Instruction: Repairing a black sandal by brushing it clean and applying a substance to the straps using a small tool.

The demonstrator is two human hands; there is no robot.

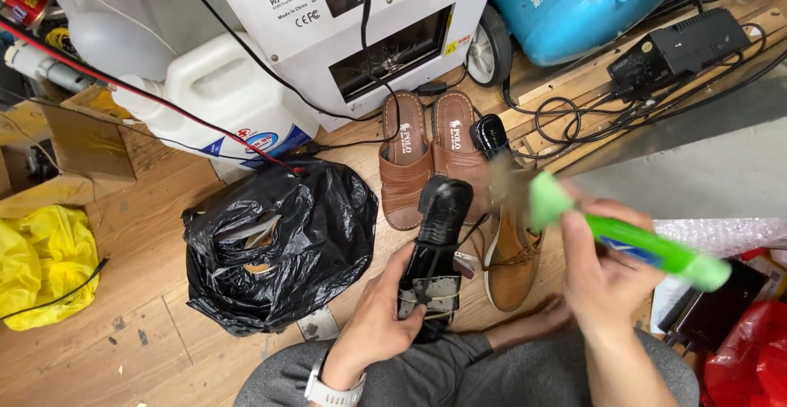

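Observation:
My left hand [381, 313] grips a glossy black dress shoe [436, 235] by its opening, toe pointing away from me. My right hand [602, 272] holds a green-handled brush [627, 239], blurred by motion, just right of the black shoe and over a tan lace-up shoe [510, 263] that lies on the wooden floor. A second black shoe [492, 135] shows its toe behind the tan one. A white watch sits on my left wrist, and my knees in grey trousers fill the bottom edge.
A pair of brown sandals [426, 157] stands ahead, a crumpled black plastic bag [279, 243] to the left. Behind are a white machine [361, 22], white jug [221, 95], blue tank [590, 1], black power brick [676, 50] with cables. Yellow bag [41, 263] far left; red bag [750, 358] right.

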